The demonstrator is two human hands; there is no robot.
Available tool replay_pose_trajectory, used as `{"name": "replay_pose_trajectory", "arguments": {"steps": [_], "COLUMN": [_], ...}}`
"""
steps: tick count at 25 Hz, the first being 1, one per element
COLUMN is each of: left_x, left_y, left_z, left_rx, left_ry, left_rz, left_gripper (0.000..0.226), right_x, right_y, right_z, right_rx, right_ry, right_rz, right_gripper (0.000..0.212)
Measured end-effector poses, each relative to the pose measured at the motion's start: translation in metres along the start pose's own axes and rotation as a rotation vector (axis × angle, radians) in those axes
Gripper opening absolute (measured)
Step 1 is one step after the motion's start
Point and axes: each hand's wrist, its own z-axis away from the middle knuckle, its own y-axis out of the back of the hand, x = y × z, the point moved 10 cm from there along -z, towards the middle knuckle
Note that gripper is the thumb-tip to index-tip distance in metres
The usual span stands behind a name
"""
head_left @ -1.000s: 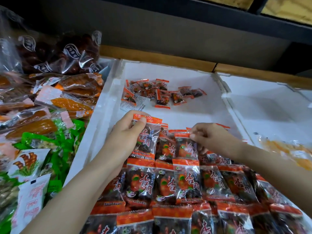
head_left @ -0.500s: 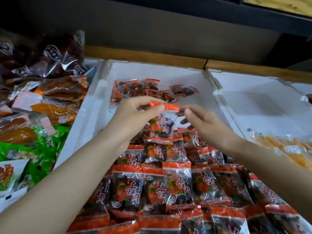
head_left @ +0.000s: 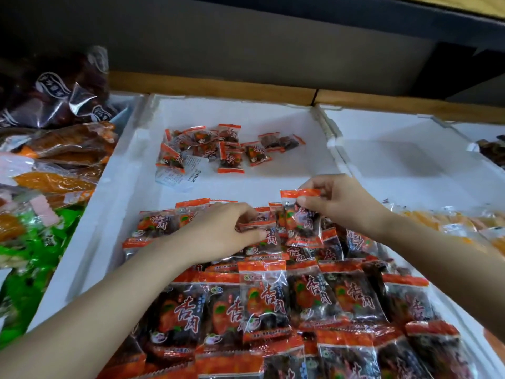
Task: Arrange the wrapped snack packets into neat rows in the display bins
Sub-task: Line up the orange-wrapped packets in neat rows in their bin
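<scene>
Orange-sealed clear packet [head_left: 302,222], dark contents, red characters, pinched by right hand [head_left: 338,201].

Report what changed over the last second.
The lifted packet passed from the left hand to the right hand, which pinches its orange top edge, farther right. The left hand dropped to the rows and pinches a row packet. The loose pile at the bin's back stayed put.

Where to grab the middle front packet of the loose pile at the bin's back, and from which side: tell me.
Pinch the middle front packet by the flat orange seal on its near edge, coming from the front. It lies flat, that end faces bare foam of the bin, and other packets crowd its far side.
</scene>
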Motion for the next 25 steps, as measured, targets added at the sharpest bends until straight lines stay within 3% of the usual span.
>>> {"name": "replay_pose_trajectory", "arguments": {"steps": [7, 9, 17, 21, 25], "left_x": [-0.001, 0.002, 0.007, 0.008, 0.001], "left_y": [0.006, 0.010, -0.002, -0.004, 0.027], "left_z": [0.002, 0.003, 0.001, 0.000, -0.021], "left_rx": [0.002, 0.025, -0.056, -0.088, 0.100], "left_ry": [-0.026, -0.052, -0.147, -0.174, -0.202], "left_rz": [0.032, 0.030, -0.070, -0.079, -0.015], "left_gripper": [0.040, 0.038, 0.051, 0.048, 0.038], "right_x": [0.005, 0.009, 0.007, -0.004, -0.021], "right_y": [-0.039, -0.038, -0.046, -0.041, -0.016], "right_z": [-0.002, -0.005, 0.001, 0.007, -0.023], "right_rx": [-0.294, -0.282, -0.290, -0.303, -0.118], "right_ry": [-0.009, -0.026, 0.114, 0.198, 0.241], "right_rz": [-0.064, -0.098, 0.227, 0.268, 0.305], "right_gripper": [0.010, 0.011, 0.010, 0.024, 0.034]}}
